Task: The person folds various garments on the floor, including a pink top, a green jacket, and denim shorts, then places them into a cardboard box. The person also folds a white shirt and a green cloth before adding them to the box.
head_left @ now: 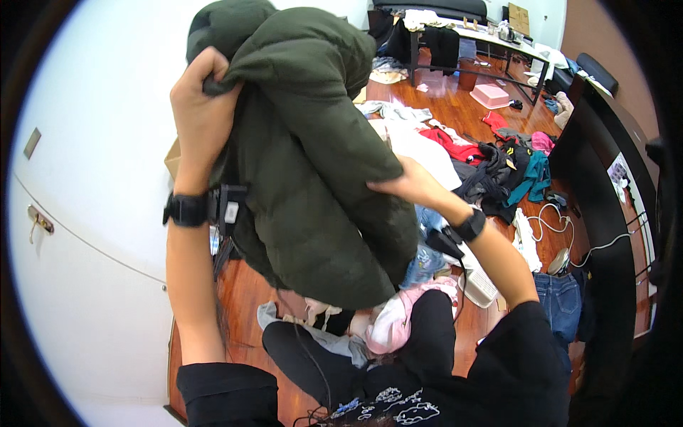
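A dark green padded jacket [306, 178] hangs in front of me, lifted off the floor and filling the middle of the view. High on its left side, my left hand [203, 92] is closed in a fist around a bunched part of the fabric. My right hand [416, 186] grips the jacket's right side, thumb lying over the cloth and the other fingers partly hidden. Below the jacket, a pink and white garment [391, 324] and a grey garment [341, 345] lie by my legs. Pale blue denim [425, 256] shows just past the jacket's lower right edge.
Heaped clothes [498, 164] in red, black and teal cover the floor ahead on the right. Blue jeans [558, 302] lie near a white cable [565, 220]. A long table [477, 35] stands at the back, a pink basin [489, 95] beside it. Left is a white door [85, 299].
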A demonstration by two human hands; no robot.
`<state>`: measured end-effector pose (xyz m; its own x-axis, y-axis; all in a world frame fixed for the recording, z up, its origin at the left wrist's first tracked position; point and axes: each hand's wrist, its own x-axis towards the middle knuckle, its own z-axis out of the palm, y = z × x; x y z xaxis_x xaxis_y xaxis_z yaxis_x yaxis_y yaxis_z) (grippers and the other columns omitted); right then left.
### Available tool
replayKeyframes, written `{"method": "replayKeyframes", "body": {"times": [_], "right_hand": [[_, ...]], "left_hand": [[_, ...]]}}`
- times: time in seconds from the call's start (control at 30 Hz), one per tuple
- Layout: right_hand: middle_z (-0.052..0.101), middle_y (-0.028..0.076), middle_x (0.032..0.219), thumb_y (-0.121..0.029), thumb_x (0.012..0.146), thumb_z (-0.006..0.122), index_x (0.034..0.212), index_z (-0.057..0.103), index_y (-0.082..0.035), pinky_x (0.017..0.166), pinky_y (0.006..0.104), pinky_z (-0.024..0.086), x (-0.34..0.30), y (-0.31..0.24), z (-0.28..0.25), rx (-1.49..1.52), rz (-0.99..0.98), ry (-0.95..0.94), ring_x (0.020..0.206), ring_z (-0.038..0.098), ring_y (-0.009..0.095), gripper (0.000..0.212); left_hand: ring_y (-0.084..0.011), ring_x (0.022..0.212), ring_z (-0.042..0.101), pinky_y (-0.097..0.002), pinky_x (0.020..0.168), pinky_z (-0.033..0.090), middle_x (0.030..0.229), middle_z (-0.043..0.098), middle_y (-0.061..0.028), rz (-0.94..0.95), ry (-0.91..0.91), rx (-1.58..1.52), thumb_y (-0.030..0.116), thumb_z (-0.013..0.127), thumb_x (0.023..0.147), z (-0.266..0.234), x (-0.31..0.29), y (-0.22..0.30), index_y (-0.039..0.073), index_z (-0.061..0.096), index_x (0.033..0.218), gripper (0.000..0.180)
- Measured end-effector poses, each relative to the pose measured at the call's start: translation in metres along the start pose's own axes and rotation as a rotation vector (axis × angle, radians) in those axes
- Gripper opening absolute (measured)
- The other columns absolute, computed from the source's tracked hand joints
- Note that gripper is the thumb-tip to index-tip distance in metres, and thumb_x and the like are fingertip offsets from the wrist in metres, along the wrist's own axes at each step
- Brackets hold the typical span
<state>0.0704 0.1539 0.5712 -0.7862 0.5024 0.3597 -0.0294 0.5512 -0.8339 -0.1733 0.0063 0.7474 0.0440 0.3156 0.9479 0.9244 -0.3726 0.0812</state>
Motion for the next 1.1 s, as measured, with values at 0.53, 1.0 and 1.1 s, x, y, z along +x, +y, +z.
{"method": "replayKeyframes", "body": {"times": [0.53, 1.0, 1.1], "right_hand": [[0.062, 0.014, 0.113, 0.008, 0.062, 0.06, 0.076, 0.043, -0.003, 0.088, 0.038, 0.046, -0.119, 0.046, -0.003, -0.605, -0.228, 0.276, 0.11, 0.057, 0.036, 0.025], [0.064, 0.017, 0.117, -0.019, 0.079, 0.067, 0.092, 0.067, -0.005, 0.083, 0.0399, 0.05, -0.419, 0.145, 0.055, -0.473, 0.776, -0.245, 0.099, 0.065, 0.033, 0.019], [0.064, 0.018, 0.096, -0.02, 0.08, 0.066, 0.095, 0.061, -0.002, 0.08, 0.0418, 0.049, -0.365, 0.145, 0.038, -0.515, 0.655, -0.148, 0.091, 0.063, 0.034, 0.024]], "left_hand": [[-0.0391, 0.092, 0.057, -0.0415, 0.078, 0.048, 0.083, 0.061, -0.0148, -0.116, -0.533, 0.121, -0.004, 0.068, 0.059, -0.044, -0.24, 0.03, 0.005, 0.061, 0.072, 0.017], [-0.0282, 0.1, 0.063, -0.0378, 0.087, 0.049, 0.109, 0.067, -0.0117, -0.762, -1.69, -0.842, 0.026, 0.06, 0.089, 0.042, -0.539, 0.117, 0.012, 0.061, 0.12, 0.035], [-0.0292, 0.099, 0.064, -0.0389, 0.085, 0.05, 0.106, 0.067, -0.0153, -1.052, -1.216, -0.534, 0.028, 0.059, 0.088, 0.037, -0.548, 0.086, 0.009, 0.061, 0.117, 0.035]]}}
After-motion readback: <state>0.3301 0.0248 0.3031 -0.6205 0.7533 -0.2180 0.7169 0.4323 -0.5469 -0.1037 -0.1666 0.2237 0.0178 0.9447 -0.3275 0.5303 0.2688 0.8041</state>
